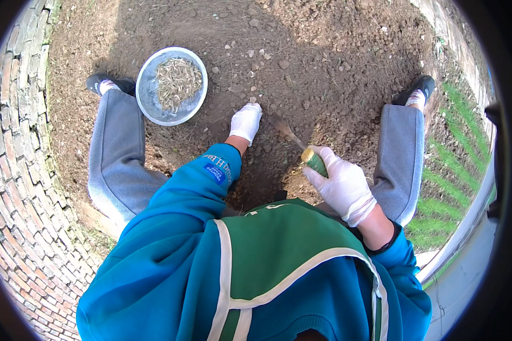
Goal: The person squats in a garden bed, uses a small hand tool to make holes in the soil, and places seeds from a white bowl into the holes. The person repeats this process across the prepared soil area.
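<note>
My right hand (343, 185), in a thin white glove, is closed around the green handle of a small hand trowel (286, 130) with a soil-covered metal blade. The blade points up and left, its tip at the brown soil (298, 81). My left hand (245, 122), gloved the same way, is low over the soil just left of the blade tip; its fingertips face away from me, and whether they pinch anything is hidden. Up and left of it stands a round, translucent plastic basin (144, 91) holding many thin, pale dry pods or stalks (177, 81).
A brick surface (21, 179) curves along the left side. My legs are spread, with dark shoes (416, 89) on the soil at both sides. Rows of green seedlings (448, 170) grow at the right, beside a pale edging. Small stones (251, 53) lie on the soil ahead.
</note>
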Tool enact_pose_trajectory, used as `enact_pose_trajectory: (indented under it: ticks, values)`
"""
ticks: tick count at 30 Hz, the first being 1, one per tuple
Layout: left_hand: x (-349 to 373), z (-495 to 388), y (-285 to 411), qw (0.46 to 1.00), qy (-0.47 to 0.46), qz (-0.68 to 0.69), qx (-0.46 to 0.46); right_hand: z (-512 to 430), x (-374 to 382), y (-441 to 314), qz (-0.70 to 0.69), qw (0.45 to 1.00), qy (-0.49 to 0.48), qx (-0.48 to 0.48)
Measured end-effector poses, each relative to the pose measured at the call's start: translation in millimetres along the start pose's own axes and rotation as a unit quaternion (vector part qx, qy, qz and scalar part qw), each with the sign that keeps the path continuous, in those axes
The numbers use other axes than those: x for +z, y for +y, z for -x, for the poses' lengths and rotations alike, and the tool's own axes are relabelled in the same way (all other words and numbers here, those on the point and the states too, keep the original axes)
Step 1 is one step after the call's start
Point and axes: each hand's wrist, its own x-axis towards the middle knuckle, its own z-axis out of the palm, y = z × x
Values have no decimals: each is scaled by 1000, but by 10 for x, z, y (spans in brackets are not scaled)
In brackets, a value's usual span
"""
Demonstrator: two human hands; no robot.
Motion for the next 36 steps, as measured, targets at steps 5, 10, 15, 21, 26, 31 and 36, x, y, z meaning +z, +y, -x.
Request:
enact_pose_trajectory:
  ticks: [5,10,15,21,26,31,36]
  values:
    - [31,-22,1,998,-19,-52,1,-124,127,50,65,996,22,-48]
    - [4,-74,51,999,-26,-44,-6,-345,349,-29,156,977,36,-143]
    - [-42,-103,71,997,-61,-37,-12,-404,173,-141,166,979,22,-120]
    - [-30,-140,75,996,-68,-32,-38,-199,64,-132,102,994,-35,-31]
    - [-134,-302,43,983,-174,-10,-58,-516,328,40,-18,1000,10,19]
    - [-236,-300,-98,969,-233,71,-50,-391,301,372,-304,946,30,106]
    - [-263,-243,-139,972,-207,102,-53,-445,482,333,-297,945,47,129]
